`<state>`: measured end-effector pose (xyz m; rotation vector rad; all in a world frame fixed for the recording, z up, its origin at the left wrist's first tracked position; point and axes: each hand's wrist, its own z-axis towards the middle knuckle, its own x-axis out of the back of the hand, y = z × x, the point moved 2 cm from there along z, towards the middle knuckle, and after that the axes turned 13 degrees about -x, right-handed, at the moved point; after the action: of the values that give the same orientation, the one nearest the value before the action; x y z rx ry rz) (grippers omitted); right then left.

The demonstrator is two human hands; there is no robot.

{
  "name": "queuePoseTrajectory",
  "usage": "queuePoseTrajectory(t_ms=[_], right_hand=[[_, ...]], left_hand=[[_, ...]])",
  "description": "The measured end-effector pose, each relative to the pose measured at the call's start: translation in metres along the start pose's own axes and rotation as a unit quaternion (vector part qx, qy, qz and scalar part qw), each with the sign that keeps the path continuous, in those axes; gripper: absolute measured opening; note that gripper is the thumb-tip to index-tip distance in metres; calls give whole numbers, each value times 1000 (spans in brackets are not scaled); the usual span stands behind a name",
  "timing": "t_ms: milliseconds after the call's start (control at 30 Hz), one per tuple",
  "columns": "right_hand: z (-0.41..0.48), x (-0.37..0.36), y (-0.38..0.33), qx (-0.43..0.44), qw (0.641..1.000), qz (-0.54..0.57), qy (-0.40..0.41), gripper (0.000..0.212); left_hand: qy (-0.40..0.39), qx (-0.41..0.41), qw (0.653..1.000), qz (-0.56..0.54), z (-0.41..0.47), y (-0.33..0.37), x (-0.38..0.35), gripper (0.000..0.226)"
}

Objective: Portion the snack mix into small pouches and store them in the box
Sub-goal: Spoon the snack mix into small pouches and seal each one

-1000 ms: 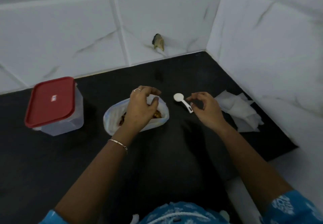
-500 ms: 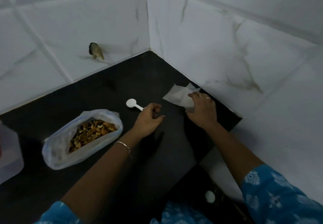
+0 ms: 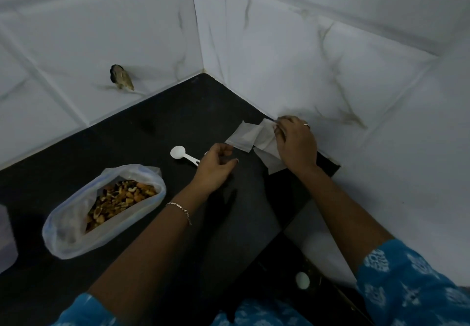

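Observation:
An open plastic bag of snack mix [image 3: 76,224] lies on the black counter [image 3: 157,127] at the left, showing nuts and dried pieces. A white measuring spoon [image 3: 181,153] lies on the counter to its right. My left hand [image 3: 216,168] hovers just past the spoon's handle end with loosely curled fingers and holds nothing. A pile of small translucent pouches [image 3: 248,136] lies in the corner by the right wall. My right hand [image 3: 296,145] rests on the pile, and its fingertips pinch a pouch edge. Only a clear corner of the box [image 3: 6,239] shows at the left edge.
White tiled walls close the counter at the back and right, with a hole in the back wall [image 3: 120,78]. The counter ends just past my right wrist [image 3: 328,162]. A small white round object [image 3: 302,280] lies low down in the dark.
The view swung right. My left hand left the snack bag and came over beside the spoon. My right hand let go of the spoon and went to the pouch pile.

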<state>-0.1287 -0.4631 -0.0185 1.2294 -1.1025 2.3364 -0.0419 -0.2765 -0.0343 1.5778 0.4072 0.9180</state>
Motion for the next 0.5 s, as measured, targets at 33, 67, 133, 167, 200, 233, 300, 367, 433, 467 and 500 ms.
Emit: queuePoseTrajectory(t_ms=[33, 67, 133, 167, 200, 233, 300, 367, 433, 467, 500], right_hand=[[1, 7, -5, -8, 1000, 28, 1, 25], [2, 13, -10, -18, 998, 60, -5, 24], [2, 24, -20, -50, 987, 143, -45, 25], [1, 29, -26, -74, 976, 192, -75, 26], [-1, 32, -31, -100, 960, 240, -107, 26], [-4, 35, -37, -126, 939, 289, -140, 26], [-14, 35, -48, -184, 884, 380, -200, 24], [-26, 31, -62, -225, 831, 441, -253, 23], [-38, 25, -73, -240, 790, 480, -296, 19], [-44, 20, -80, -243, 774, 492, -316, 18], [-49, 17, -82, -247, 762, 501, -329, 17]], left_hand=[[11, -7, 1000, -20, 1, 6, -1, 35], [22, -11, 999, -44, 2, 10, -1, 33], [46, -8, 994, -99, 2, 18, 0, 31], [59, -3, 990, -129, 1, 23, 2, 30], [70, 4, 985, -158, -1, 27, 5, 29], [82, 12, 979, -184, -4, 31, 9, 28], [95, 30, 968, -229, -14, 37, 18, 30], [104, 53, 958, -262, -26, 38, 31, 31], [111, 72, 948, -291, -40, 36, 45, 26], [116, 78, 942, -306, -49, 34, 52, 21], [114, 85, 938, -317, -55, 33, 56, 17]])
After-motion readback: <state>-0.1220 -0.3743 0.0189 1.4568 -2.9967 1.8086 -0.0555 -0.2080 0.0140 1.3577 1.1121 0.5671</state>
